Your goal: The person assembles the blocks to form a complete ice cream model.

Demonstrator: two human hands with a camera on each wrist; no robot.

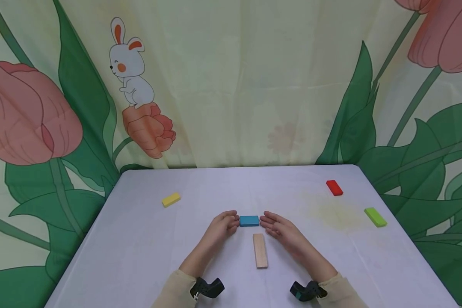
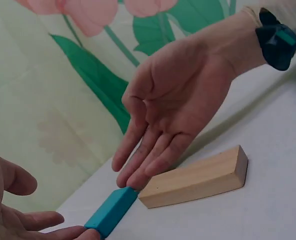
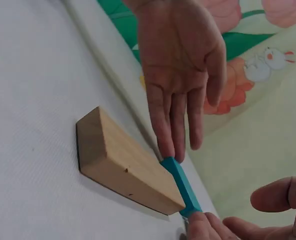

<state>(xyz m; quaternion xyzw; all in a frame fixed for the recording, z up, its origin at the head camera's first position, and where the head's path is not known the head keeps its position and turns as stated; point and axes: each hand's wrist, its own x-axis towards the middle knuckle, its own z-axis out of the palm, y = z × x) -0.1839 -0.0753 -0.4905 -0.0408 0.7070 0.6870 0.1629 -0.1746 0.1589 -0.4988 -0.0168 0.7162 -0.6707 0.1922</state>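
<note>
- Behind the white table point(image 1: 146, 239) hangs a pale curtain point(image 1: 235, 85) printed with pink tulips, green leaves and a white rabbit.
- No box, tray or bowl shows in any view; every block lies loose on the tabletop.
- At the middle of the table lies the blue block point(image 1: 249, 220), flat, its long side running left to right.
- On the block's left end the left hand point(image 1: 221, 226) sets the tips of its straight, relaxed fingers, palm turned inward.
- From the other side the right hand point(image 1: 282, 231) does the same, straight fingertips touching the block's right end.
- Just nearer the person lies a plain wooden block point(image 1: 259, 250), pointing away from them, its far end close to the blue block; touching or not, I cannot tell.
- Well apart lie a yellow block point(image 1: 171, 199) at far left, a red block point(image 1: 334, 188) at far right and a green block point(image 1: 375, 217) near the right edge.
</note>
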